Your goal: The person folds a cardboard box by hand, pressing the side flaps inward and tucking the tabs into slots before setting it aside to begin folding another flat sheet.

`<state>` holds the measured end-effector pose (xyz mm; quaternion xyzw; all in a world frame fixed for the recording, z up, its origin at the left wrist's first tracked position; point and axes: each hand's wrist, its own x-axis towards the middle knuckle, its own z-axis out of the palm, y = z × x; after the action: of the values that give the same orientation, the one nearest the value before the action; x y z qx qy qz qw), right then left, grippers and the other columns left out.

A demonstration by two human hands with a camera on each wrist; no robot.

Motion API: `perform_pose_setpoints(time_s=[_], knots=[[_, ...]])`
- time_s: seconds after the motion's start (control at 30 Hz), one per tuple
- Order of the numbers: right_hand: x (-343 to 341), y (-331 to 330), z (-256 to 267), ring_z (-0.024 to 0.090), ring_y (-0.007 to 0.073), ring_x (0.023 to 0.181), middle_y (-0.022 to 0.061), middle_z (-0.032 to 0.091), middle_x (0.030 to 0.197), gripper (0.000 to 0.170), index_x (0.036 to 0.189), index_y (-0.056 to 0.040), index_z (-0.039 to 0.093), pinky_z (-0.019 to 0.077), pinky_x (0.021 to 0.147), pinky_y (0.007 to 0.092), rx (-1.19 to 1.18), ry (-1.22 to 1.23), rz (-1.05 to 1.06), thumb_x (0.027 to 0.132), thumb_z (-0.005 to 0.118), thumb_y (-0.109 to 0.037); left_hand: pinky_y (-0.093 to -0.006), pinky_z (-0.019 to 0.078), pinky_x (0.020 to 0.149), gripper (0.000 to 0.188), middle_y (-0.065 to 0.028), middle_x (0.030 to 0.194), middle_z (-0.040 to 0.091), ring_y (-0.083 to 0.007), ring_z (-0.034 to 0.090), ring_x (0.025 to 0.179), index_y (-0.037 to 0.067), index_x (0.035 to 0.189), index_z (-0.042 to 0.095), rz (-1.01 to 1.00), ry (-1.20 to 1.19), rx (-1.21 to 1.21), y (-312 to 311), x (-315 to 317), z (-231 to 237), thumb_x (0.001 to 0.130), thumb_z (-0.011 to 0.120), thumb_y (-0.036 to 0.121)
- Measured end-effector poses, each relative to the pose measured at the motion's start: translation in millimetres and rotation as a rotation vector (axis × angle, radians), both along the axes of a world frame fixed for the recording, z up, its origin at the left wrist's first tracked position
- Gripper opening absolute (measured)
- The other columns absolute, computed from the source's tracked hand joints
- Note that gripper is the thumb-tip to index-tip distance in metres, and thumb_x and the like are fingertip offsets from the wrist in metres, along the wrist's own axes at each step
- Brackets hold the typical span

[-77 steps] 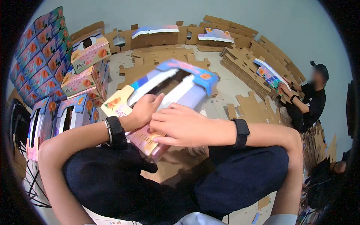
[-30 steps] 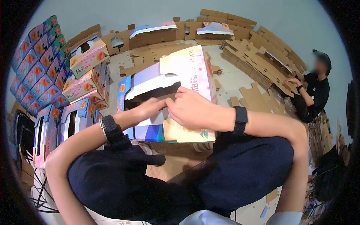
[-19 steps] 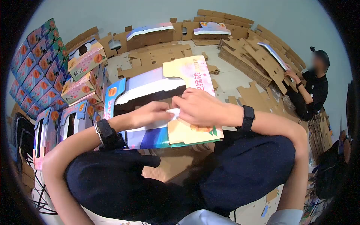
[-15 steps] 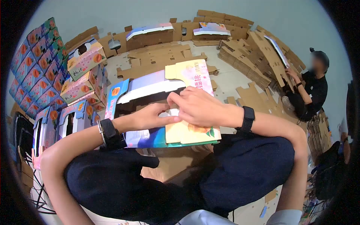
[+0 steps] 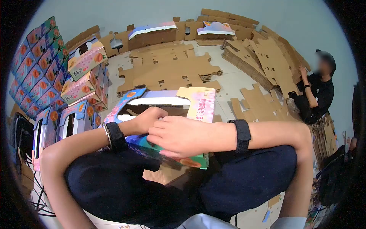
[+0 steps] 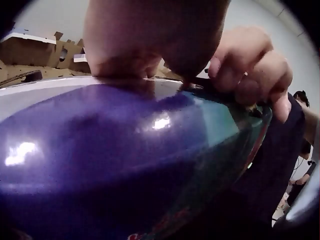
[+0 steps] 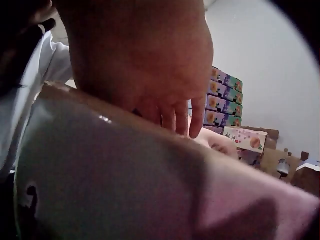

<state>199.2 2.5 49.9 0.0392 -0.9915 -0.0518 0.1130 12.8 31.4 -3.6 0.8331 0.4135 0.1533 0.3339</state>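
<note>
A printed cardboard fruit box (image 5: 200,103) with a long opening in its top sits just beyond my knees. Its ends are blue and yellow-pink, its near side purple and green (image 6: 125,130). My left hand (image 5: 145,120) grips the near edge of the opening, some fingers hidden inside. Close against it, my right hand (image 5: 185,135) lies over the same edge towards the yellow end, partly covering the left fingertips. In the left wrist view, the right fingers (image 6: 255,65) curl over the box's top edge. The box's end panel (image 7: 115,165) fills the lower right wrist view.
Finished boxes (image 5: 36,72) are stacked high on the left, with open-topped ones (image 5: 74,118) nearer me. Flat cardboard blanks (image 5: 164,72) cover the floor ahead, and more piles (image 5: 248,65) lie to the right. Another person (image 5: 320,91) sits at the far right beside them.
The box has dropped lower and tipped so its near side shows more. Both hands have come down and together on its near edge, the right one moving left. The other person's raised cardboard has shifted.
</note>
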Motion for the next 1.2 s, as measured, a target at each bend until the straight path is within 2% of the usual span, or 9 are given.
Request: perform_pose_setpoints(time_s=[0.03, 0.07, 0.27, 0.43, 0.63, 0.87, 1.0, 1.13, 1.2], knots=[[0.4, 1.1, 0.3, 0.053, 0.0210, 0.092, 0.0072, 0.050, 0.091, 0.027, 0.094, -0.0056, 0.052, 0.0421, 0.080, 0.0317, 0.030, -0.032, -0.052, 0.082, 0.059, -0.029, -0.0383, 0.0438, 0.060, 0.020, -0.0207, 0.068, 0.058, -0.0244, 0.058, 0.062, -0.005, 0.077, 0.059, -0.014, -0.064, 0.042, 0.8, -1.2, -2.4, 0.073, 0.062, 0.015], [1.4, 1.8, 0.4, 0.053, 0.0210, 0.092, 0.0072, 0.050, 0.091, 0.027, 0.094, -0.0056, 0.052, 0.0421, 0.080, 0.0317, 0.031, -0.032, -0.051, 0.082, 0.059, -0.029, -0.0400, 0.0450, 0.062, 0.022, -0.0222, 0.072, 0.061, -0.0327, 0.060, 0.066, -0.004, 0.079, 0.060, 0.025, -0.047, -0.017, 2.2, -1.4, -4.5, 0.074, 0.061, 0.017], [0.6, 7.0, 2.5, 0.054, 0.0213, 0.093, 0.0073, 0.051, 0.090, 0.031, 0.095, -0.0066, 0.051, 0.0448, 0.080, 0.0330, 0.015, -0.024, -0.011, 0.078, 0.063, -0.030, -0.0395, 0.0439, 0.061, 0.029, -0.0221, 0.073, 0.061, -0.0316, 0.057, 0.065, -0.005, 0.082, 0.060, 0.078, -0.033, -0.105, 1.6, 4.7, 9.2, 0.075, 0.060, 0.023], [-1.7, 4.4, 5.2, 0.059, 0.0225, 0.088, 0.0066, 0.055, 0.087, 0.030, 0.091, -0.0062, 0.053, 0.0497, 0.069, 0.0343, -0.016, -0.233, -0.058, 0.076, 0.066, -0.029, -0.0399, 0.0433, 0.061, 0.038, -0.0251, 0.072, 0.059, -0.0323, 0.057, 0.064, -0.006, 0.082, 0.059, 0.080, 0.035, -0.037, 0.4, 9.6, 7.8, 0.076, 0.060, 0.031], [-4.5, 4.4, 12.4, 0.062, 0.0254, 0.082, 0.0077, 0.059, 0.082, 0.027, 0.085, -0.0062, 0.057, 0.0512, 0.063, 0.0366, -0.096, -0.274, -0.095, 0.076, 0.067, -0.029, -0.0408, 0.0426, 0.062, 0.042, -0.0262, 0.072, 0.057, -0.0318, 0.055, 0.064, -0.008, 0.082, 0.058, 0.074, -0.027, -0.096, 1.6, 8.1, 5.2, 0.077, 0.059, 0.034], [-5.2, 3.3, 13.0, 0.062, 0.0259, 0.082, 0.0084, 0.061, 0.077, 0.025, 0.080, -0.0051, 0.059, 0.0515, 0.064, 0.0366, -0.159, -0.259, -0.113, 0.074, 0.069, -0.028, -0.0393, 0.0403, 0.060, 0.046, -0.0228, 0.068, 0.055, -0.0227, 0.049, 0.062, -0.008, 0.078, 0.056, 0.054, -0.061, -0.126, 4.9, 5.9, 1.9, 0.079, 0.057, 0.038], [-9.3, 0.6, 13.4, 0.061, 0.0254, 0.085, 0.0085, 0.062, 0.078, 0.026, 0.079, -0.0052, 0.061, 0.0515, 0.065, 0.0369, -0.087, -0.244, -0.169, 0.075, 0.068, -0.030, -0.0382, 0.0395, 0.059, 0.047, -0.0186, 0.063, 0.051, -0.0194, 0.045, 0.062, -0.008, 0.074, 0.053, 0.048, -0.074, -0.155, 11.3, -1.4, -7.2, 0.080, 0.056, 0.039], [-11.6, -0.4, 18.6, 0.060, 0.0254, 0.089, 0.0091, 0.062, 0.079, 0.026, 0.079, -0.0057, 0.061, 0.0515, 0.065, 0.0379, -0.120, -0.328, -0.202, 0.077, 0.066, -0.032, -0.0378, 0.0391, 0.059, 0.047, -0.0170, 0.062, 0.050, -0.0190, 0.046, 0.062, -0.007, 0.073, 0.052, 0.018, -0.064, -0.148, 10.8, -1.4, -7.6, 0.081, 0.055, 0.039], [-10.3, 3.0, 16.1, 0.060, 0.0261, 0.088, 0.0092, 0.062, 0.079, 0.025, 0.080, -0.0067, 0.062, 0.0515, 0.065, 0.0383, -0.176, -0.305, -0.191, 0.078, 0.065, -0.031, -0.0372, 0.0422, 0.063, 0.047, -0.0182, 0.068, 0.056, -0.0197, 0.052, 0.067, -0.007, 0.078, 0.056, -0.011, -0.080, -0.167, 7.7, -1.0, -3.7, 0.083, 0.053, 0.040]])
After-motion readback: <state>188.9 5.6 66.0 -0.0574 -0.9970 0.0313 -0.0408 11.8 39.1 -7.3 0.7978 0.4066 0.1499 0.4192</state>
